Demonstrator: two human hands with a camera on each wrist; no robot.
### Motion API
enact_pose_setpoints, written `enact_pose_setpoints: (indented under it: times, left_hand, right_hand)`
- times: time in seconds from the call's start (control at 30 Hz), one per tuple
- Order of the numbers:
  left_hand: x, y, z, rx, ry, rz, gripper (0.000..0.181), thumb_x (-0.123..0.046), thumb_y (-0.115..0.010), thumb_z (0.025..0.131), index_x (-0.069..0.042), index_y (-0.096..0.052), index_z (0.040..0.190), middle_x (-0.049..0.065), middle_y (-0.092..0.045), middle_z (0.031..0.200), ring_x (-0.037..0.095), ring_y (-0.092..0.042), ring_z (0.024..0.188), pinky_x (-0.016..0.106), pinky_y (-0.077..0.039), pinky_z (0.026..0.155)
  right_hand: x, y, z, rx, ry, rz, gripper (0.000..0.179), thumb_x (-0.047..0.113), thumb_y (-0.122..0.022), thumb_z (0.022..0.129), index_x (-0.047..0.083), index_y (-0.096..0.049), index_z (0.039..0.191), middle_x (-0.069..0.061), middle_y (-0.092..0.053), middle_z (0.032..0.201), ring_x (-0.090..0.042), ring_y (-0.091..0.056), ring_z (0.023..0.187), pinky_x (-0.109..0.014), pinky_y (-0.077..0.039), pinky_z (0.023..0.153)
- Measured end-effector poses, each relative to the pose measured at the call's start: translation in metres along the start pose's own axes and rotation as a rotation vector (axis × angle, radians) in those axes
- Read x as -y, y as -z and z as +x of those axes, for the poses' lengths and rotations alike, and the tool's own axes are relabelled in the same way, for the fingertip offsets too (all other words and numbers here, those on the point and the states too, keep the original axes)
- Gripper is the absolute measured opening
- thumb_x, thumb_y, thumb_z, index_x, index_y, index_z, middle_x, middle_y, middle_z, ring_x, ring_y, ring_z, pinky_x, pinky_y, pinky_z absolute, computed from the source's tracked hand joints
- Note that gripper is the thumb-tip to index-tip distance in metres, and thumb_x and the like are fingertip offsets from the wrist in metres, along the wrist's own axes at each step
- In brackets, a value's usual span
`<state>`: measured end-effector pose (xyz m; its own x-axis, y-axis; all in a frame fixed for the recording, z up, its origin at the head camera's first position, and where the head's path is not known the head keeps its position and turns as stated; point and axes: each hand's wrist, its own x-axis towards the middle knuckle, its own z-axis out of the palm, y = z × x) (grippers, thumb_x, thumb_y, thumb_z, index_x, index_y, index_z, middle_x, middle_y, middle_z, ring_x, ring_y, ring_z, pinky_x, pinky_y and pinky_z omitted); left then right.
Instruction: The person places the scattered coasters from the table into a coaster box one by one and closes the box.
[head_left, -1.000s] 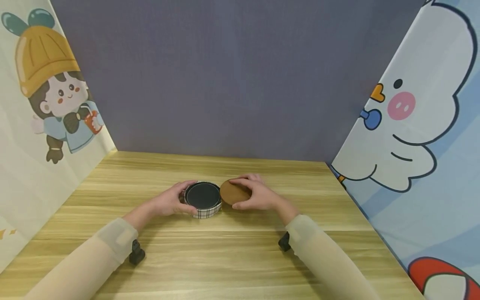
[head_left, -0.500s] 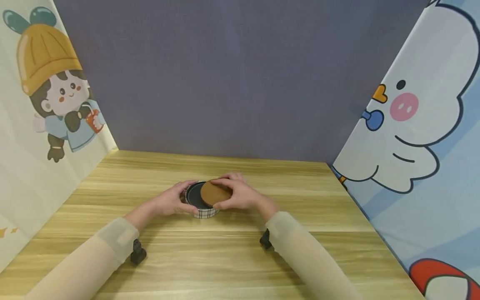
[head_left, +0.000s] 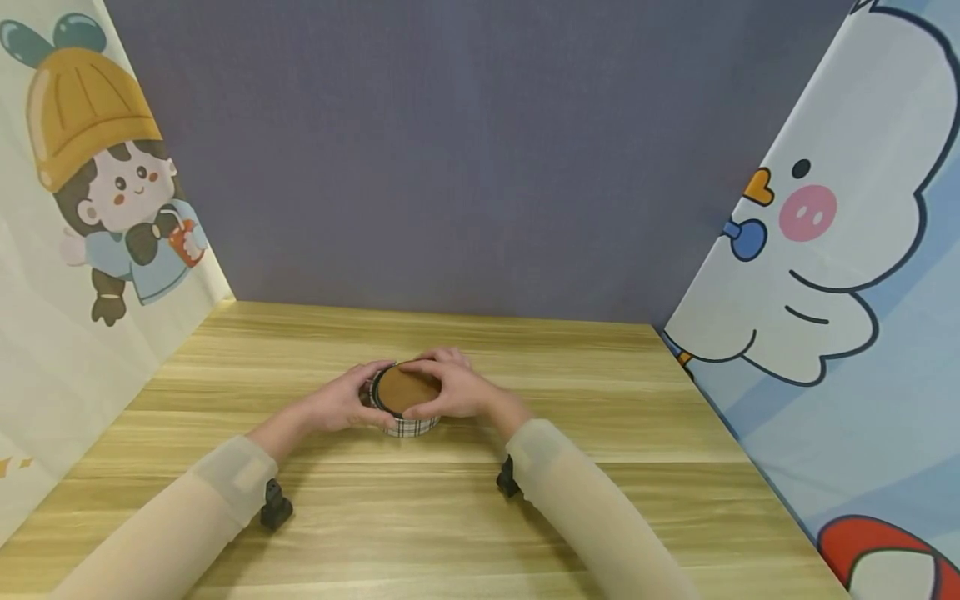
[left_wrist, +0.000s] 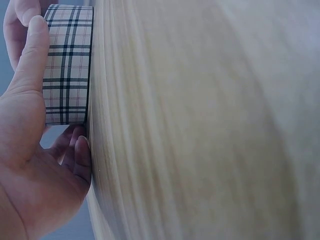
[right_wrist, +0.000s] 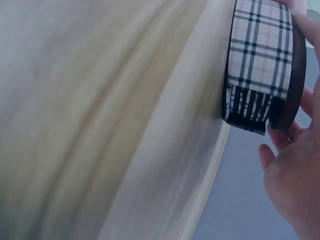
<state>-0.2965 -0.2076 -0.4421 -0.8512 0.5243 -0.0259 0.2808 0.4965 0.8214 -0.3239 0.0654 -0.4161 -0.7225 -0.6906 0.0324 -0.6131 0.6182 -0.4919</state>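
A round, low coaster holder (head_left: 408, 427) with black-and-cream plaid sides stands on the wooden table. My left hand (head_left: 348, 402) curves round its left side, thumb at the front; the left wrist view shows that thumb lying along the plaid wall (left_wrist: 67, 65). Over the holder's top lies a round brown coaster (head_left: 405, 390), which my right hand (head_left: 459, 392) pinches by its right edge. Seen from the right wrist, the coaster's dark edge (right_wrist: 296, 85) sits against the holder's rim, above a notch in the plaid wall. The holder's black inside is mostly covered.
The wood-grain table (head_left: 420, 517) extends around both hands. A grey-purple panel (head_left: 465, 150) rises at the back. Printed cartoon panels flank both sides, with a hatted figure (head_left: 120, 183) on the left and a white duck (head_left: 817, 250) on the right.
My right hand has moved left, carrying the brown coaster from beside the holder to over its top. My left hand has stayed at the holder.
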Motion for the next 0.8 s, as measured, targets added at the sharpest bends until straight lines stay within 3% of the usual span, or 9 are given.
enact_pose_setpoints:
  times: [0.47,0.8]
  left_hand:
    - [-0.007,0.002,-0.003,0.019,0.027,-0.024,0.114,-0.038,-0.092,0.092,-0.006,-0.02,0.175,0.031,-0.043,0.162,0.042,-0.06,0.138,0.053,-0.057,0.109]
    - [-0.004,0.002,-0.004,0.014,0.038,0.009,0.113,-0.04,-0.091,0.093,-0.007,-0.02,0.175,0.031,-0.044,0.161,0.042,-0.06,0.139,0.053,-0.056,0.108]
  right_hand:
    - [0.005,0.0,-0.002,0.044,-0.047,-0.007,0.084,0.067,-0.079,0.093,0.046,-0.044,0.167,0.005,-0.034,0.179,-0.026,-0.028,0.157,-0.056,-0.029,0.124]
    - [0.012,0.002,-0.007,0.075,-0.068,-0.027,0.082,0.068,-0.074,0.097,0.044,-0.042,0.168,0.004,-0.026,0.183,-0.03,-0.021,0.164,-0.06,-0.02,0.13]
